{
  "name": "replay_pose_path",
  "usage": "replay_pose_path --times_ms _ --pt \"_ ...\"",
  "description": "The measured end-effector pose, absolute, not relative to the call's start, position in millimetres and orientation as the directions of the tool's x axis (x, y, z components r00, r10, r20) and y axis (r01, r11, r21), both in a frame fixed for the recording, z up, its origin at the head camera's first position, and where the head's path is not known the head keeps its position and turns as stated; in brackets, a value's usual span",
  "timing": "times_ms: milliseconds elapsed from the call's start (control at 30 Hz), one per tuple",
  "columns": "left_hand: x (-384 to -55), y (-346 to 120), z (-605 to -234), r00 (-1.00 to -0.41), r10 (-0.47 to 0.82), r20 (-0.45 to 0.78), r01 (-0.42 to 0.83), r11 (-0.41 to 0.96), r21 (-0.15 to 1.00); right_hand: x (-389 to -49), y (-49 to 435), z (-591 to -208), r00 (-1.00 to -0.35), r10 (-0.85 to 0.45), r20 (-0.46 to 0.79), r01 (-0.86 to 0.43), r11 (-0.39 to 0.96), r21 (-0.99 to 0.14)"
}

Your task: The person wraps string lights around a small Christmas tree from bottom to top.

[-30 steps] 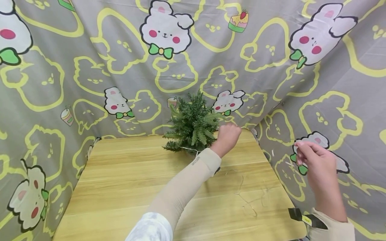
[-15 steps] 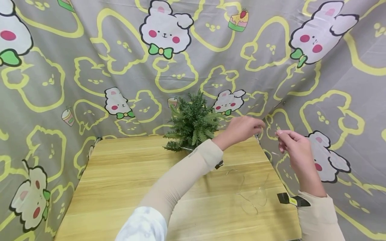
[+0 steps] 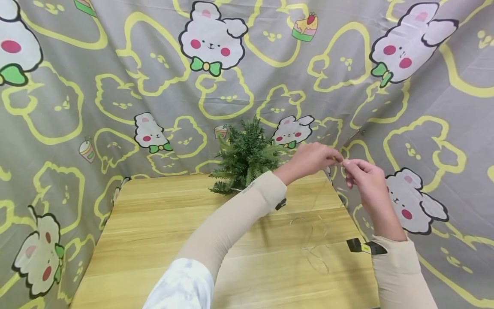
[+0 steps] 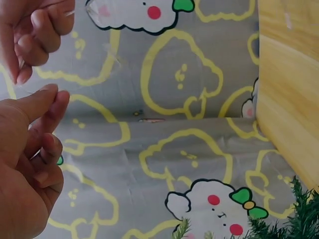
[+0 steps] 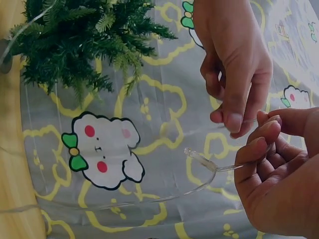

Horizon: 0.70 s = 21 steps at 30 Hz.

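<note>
A small artificial Christmas tree (image 3: 248, 154) stands at the back of the table, with wire around its base. Beside it, my left hand (image 3: 312, 156) reaches right, its thumb and index finger pinching a thin clear wire. My right hand (image 3: 366, 178) faces it, fingertips close to the left ones, and holds the same string lights (image 5: 202, 159). One small clear bulb on a short lead juts from between the right fingers in the right wrist view. In the left wrist view, the left hand (image 4: 30, 154) lies below the right hand (image 4: 37, 40).
Loose loops of the light wire (image 3: 308, 246) lie on the right part of the wooden table (image 3: 154, 240). A grey curtain (image 3: 162, 98) with rabbit prints surrounds the table on the back and both sides. Each wrist carries a black camera strap.
My left hand has moved right, away from the tree. My right hand has come left and up, so the fingertips now meet over the table's right edge. Some wire has shifted with them.
</note>
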<state>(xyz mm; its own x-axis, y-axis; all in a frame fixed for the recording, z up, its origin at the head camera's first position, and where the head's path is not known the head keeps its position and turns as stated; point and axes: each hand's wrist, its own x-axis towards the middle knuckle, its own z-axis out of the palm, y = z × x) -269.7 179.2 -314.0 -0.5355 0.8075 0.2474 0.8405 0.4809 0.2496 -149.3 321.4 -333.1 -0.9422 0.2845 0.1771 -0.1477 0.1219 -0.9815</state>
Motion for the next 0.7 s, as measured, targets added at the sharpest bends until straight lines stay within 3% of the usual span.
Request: replay_pose_path --times_ms 200,533,700 --pt "-283.8 175.9 -301.4 -0.561 0.771 0.301 0.826 0.5 0.26 -147.1 311.8 -333.4 -0.953 0.244 0.181 -0.13 0.211 -0.969" --pt "-305.9 166.6 -285.3 -0.573 0.744 0.345 0.82 0.516 0.249 -150.2 300.2 -340.5 -0.955 0.189 0.227 -0.202 0.145 -0.969" --pt "-313.6 160.1 -277.7 -0.616 0.7 0.36 0.787 0.553 0.273 -150.0 296.7 -342.0 -0.959 0.206 0.195 -0.172 0.127 -0.977"
